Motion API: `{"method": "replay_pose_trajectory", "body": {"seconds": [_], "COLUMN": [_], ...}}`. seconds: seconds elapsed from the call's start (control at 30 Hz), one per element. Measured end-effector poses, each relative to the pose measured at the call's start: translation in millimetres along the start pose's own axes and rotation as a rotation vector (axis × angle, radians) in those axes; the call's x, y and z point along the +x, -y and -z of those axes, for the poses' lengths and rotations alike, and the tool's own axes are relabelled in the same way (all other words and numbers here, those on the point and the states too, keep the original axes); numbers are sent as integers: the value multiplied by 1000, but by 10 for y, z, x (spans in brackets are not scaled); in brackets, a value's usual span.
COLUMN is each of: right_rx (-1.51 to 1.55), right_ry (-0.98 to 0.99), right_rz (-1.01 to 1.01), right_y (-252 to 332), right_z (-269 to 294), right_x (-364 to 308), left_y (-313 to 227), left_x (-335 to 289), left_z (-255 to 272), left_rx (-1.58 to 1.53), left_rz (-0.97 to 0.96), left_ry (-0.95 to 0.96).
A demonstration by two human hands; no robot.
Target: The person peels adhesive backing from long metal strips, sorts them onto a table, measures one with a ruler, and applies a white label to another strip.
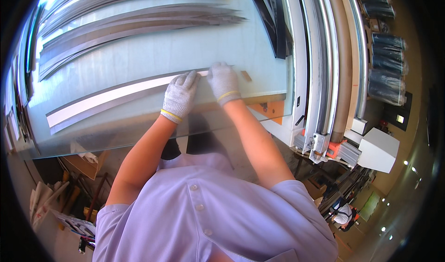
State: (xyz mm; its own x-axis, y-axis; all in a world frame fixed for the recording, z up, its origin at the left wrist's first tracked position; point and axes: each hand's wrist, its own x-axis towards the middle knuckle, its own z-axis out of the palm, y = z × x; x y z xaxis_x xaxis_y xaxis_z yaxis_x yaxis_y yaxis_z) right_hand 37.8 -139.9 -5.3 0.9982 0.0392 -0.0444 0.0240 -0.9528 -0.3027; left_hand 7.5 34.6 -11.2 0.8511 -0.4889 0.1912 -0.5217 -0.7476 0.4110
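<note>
A long flat grey strip (74, 121) with a white band along its middle lies on the glass-topped table (185, 44), slanting up toward the right. My left hand (180, 94), in a pale knit glove with a yellow cuff edge, closes its fingers on the strip close to its right end. Just right of it, my right hand (223, 82), gloved alike, has its fingers bent together at the strip's end. The right fingertips cover that end, so the exact grip is hidden. A small brown piece (245, 76) lies on the glass beside my right hand.
Stacks of long grey strips (139, 28) lie across the far table. Black bars (273, 21) stand at the upper right. A machine with long rollers (340, 62) borders the table's right side. The near glass edge (116, 149) runs before me. Another person (343, 215) is far off right.
</note>
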Motion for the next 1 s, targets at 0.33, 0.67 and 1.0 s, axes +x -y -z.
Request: {"method": "replay_pose_trajectory", "body": {"seconds": [0.33, 0.67, 1.0], "right_rx": [53, 292, -76], "right_ry": [-68, -123, 66], "right_rz": [222, -51, 40], "right_y": [109, -1, 40], "right_z": [-104, 102, 73], "right_x": [-705, -119, 87], "left_y": [-18, -21, -17], "left_x": [-1, 3, 6], "left_z": [-2, 19, 21], "left_rx": [-14, -3, -1], "left_rz": [-25, -22, -42], "left_ry": [-44, -37, -65]}}
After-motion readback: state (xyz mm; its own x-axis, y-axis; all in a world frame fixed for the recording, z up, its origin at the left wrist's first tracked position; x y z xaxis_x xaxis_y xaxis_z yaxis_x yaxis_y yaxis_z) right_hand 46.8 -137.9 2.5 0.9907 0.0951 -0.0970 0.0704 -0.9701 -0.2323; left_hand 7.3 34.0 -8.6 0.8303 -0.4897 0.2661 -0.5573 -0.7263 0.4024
